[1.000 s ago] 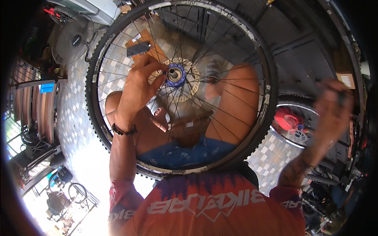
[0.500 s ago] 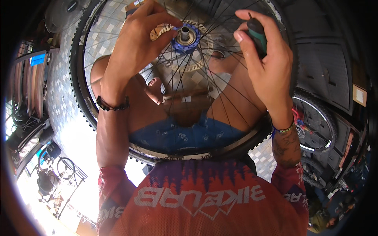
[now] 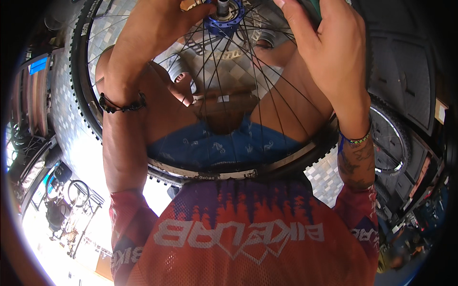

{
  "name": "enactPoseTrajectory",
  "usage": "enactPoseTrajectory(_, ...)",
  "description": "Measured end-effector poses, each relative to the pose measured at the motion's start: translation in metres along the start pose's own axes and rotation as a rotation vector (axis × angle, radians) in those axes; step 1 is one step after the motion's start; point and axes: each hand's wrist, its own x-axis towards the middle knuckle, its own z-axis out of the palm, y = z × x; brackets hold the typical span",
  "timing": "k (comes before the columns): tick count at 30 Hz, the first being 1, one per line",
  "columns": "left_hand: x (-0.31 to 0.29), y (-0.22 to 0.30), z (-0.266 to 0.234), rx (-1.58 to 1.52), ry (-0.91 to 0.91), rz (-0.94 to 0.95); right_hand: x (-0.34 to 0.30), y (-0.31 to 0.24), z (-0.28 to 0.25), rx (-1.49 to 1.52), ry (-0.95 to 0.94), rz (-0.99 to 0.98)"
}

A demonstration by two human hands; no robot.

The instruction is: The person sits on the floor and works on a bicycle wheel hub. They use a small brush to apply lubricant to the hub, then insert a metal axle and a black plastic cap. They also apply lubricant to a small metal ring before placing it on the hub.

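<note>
While the red and purple shirt fills the bottom of the frame, the bicycle wheel lies just above it, its near rim curving across the middle and its far part cut off by the top edge. It should handle as a light, stiff but broad ring; the knobbly tyre looks the surest hold, and the thin spokes a poor one, since they could bend. At the upper right, the right hand has its thumb spread and a green tool held in its crook, probably hard and easily carried; the fingertips are out of frame. At the upper left, the thumb of the left hand comes close beside the blue hub; its other fingers are mostly cut off, so I cannot tell what they hold. The bare axle end looks smooth, perhaps slippery. Beyond the hub, the disc rotor looks thin and best left untouched. Farther off, a second wheel stands at the right.
</note>
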Motion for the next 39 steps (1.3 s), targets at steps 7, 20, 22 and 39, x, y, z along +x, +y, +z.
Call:
enactPoseTrajectory(7,-0.001,-0.005,0.002,0.035,-0.015,0.052,0.0,-0.006,0.0,0.046,0.001,0.064)
enactPoseTrajectory(20,0.003,0.0,0.005,0.057,-0.04,0.045,0.006,-0.024,-0.001,0.082,-0.023,0.248)
enactPoseTrajectory(22,0.007,0.014,-0.001,0.06,-0.075,0.002,0.0,-0.017,-0.003,0.094,-0.006,0.21)
enactPoseTrajectory(39,0.007,0.029,-0.015,0.252,0.01,-0.083,-0.002,-0.018,-0.016,0.03,0.19,0.171)
